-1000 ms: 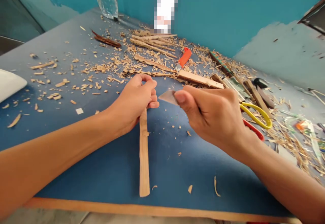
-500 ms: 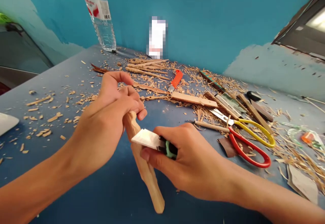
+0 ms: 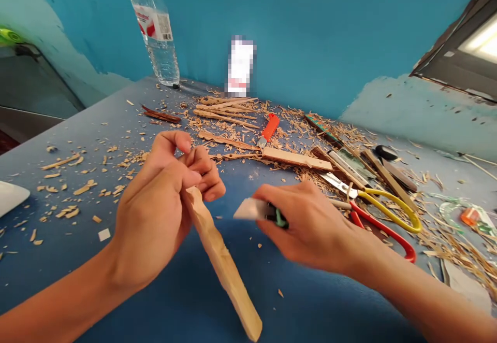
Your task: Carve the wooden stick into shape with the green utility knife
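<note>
My left hand (image 3: 155, 208) is closed around the upper end of a pale, partly carved wooden stick (image 3: 225, 262), whose free end slants down toward me over the blue table. In my right hand (image 3: 310, 229) I grip a utility knife (image 3: 277, 215) with a dark and green handle. Its broad blade (image 3: 250, 209) points left, apart from the stick by a small gap. The left fingers and palm hide the stick's top end.
Scissors (image 3: 382, 211) with red and yellow handles lie to the right. An orange-handled cutter (image 3: 269, 129), a wooden block (image 3: 297, 158) and several carved sticks (image 3: 225, 110) lie beyond my hands, among shavings. A water bottle (image 3: 157, 42) stands at the back left.
The knife has come off the stick and moved right with my right hand. The stick has turned in my left hand, showing another side. A small chip now lies on the table near it.
</note>
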`<state>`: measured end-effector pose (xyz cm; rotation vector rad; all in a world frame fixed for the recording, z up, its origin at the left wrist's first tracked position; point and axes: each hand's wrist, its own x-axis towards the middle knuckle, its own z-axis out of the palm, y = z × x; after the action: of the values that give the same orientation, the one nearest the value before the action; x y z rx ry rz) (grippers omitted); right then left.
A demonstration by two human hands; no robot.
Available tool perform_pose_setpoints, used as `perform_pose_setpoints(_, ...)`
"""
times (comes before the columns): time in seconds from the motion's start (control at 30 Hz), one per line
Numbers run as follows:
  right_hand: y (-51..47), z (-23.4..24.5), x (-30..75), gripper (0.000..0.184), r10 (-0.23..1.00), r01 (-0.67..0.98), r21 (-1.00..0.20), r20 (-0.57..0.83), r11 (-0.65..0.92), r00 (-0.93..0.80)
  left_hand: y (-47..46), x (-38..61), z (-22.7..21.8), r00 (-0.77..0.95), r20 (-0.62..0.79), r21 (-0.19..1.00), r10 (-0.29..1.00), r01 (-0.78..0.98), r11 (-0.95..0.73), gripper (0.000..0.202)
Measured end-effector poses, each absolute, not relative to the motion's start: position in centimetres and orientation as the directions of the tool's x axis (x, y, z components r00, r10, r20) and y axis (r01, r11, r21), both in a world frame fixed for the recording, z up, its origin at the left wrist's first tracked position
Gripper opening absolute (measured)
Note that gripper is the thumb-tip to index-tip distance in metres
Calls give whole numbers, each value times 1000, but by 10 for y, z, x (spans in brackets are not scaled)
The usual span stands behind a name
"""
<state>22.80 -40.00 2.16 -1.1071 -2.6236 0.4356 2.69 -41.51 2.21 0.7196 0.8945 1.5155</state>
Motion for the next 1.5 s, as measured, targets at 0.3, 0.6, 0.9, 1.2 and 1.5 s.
perform_pose_setpoints(0.3, -423, 28, 235, 10, 708, 569, -451, 242, 687, -663, -420, 27, 29, -229, 15, 867, 973, -482, -127, 44)
perform_pose_setpoints(0.6, -422, 32, 207, 27, 141, 235, 154, 462, 960, -876, -428, 28, 27, -226, 26, 866, 974, -481, -135, 36)
perform_pose_setpoints(0.9, -408, 24, 204, 28, 277, 257, -104, 415, 961, -867, -426, 21, 28, -164, 48, 845, 985, -519, -127, 34)
perform_pose_setpoints(1.2, -397, 33, 231, 26, 815, 803, -205, 309, 560, -490, -438, 23, 40, -225, 7, 795, 974, -590, -142, 32)
perform_pose_setpoints(1.5, -472, 4, 227, 20, 714, 589, -444, 192, 675, -673, -443, 14, 32, -118, 111, 754, 987, -637, -161, 30)
